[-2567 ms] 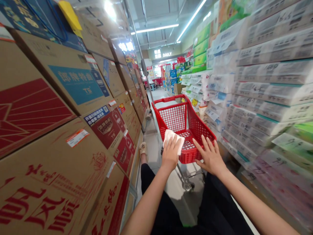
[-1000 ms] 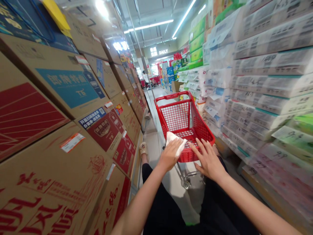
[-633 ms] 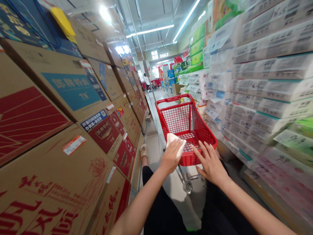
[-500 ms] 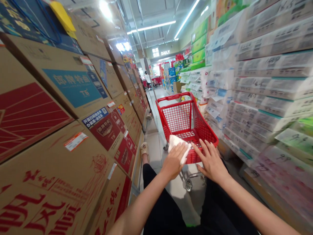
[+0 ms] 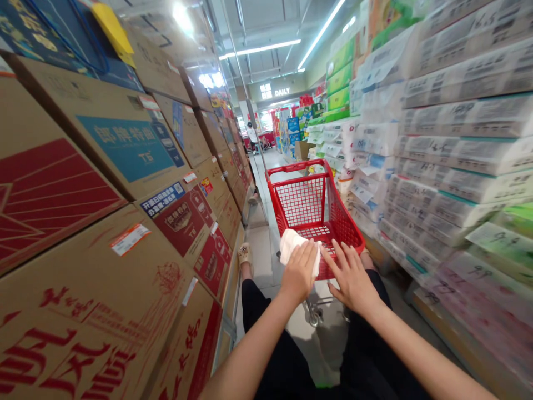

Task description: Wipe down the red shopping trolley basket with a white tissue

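Note:
A red shopping cart (image 5: 300,201) stands in front of me, its plastic mesh basket holding nothing that I can see. My left hand (image 5: 300,271) holds a folded white cloth (image 5: 288,245) against the near left part of the basket rim, fingers laid over it. To the right, my right hand (image 5: 350,278) has its fingers spread, with the tips at the near rim; whether they press on it I cannot tell. The cloth hides part of the near edge, and its underside is out of sight.
Stacked cardboard boxes (image 5: 125,144) form a wall on my left. On my right rise piles of plastic-wrapped packs (image 5: 453,150). My legs straddle the cart's near end, one shoe (image 5: 245,253) beside the boxes. A person (image 5: 252,136) is far down the aisle.
The cloth has shifted slightly left under my left hand. My right hand and the cart's near end have also moved a little left.

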A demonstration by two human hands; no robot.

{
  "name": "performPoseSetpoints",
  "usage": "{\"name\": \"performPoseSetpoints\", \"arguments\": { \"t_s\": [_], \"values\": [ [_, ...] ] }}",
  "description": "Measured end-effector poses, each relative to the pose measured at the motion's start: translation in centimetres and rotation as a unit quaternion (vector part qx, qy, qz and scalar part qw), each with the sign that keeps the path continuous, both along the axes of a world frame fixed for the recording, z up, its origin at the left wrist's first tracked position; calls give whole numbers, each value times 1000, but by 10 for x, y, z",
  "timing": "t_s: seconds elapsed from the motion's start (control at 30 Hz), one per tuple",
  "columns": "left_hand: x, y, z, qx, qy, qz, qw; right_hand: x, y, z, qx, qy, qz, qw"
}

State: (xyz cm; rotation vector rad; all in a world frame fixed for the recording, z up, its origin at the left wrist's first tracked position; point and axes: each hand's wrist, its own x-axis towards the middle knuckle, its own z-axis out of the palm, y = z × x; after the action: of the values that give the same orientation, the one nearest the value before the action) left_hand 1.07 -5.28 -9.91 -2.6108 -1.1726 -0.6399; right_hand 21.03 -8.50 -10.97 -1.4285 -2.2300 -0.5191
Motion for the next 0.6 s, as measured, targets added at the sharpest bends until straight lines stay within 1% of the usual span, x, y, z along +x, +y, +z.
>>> {"name": "performPoseSetpoints", "arguments": {
  "t_s": [0.1,0.2,0.27,0.33,0.4,0.5,0.6],
  "values": [
    [-20,6,5,10,5,0,1000,20,1,3,-15,-14,20,1000],
    [-38,18,8,26,-6,28,999,39,6,3,-12,-9,19,1000],
    [-41,23,6,33,-23,53,998,42,10,1,-13,-2,14,1000],
    [-35,24,2,37,-42,81,995,36,14,-2,-15,6,10,1000],
    [-21,21,-2,34,-50,96,994,26,18,-5,-13,14,3,1000],
    [1,12,-7,15,-34,71,997,15,21,-8,-10,9,-2,1000],
    [10,1,-7,-1,-13,34,999,14,20,-9,-6,-1,-8,1000]
  ]
}}
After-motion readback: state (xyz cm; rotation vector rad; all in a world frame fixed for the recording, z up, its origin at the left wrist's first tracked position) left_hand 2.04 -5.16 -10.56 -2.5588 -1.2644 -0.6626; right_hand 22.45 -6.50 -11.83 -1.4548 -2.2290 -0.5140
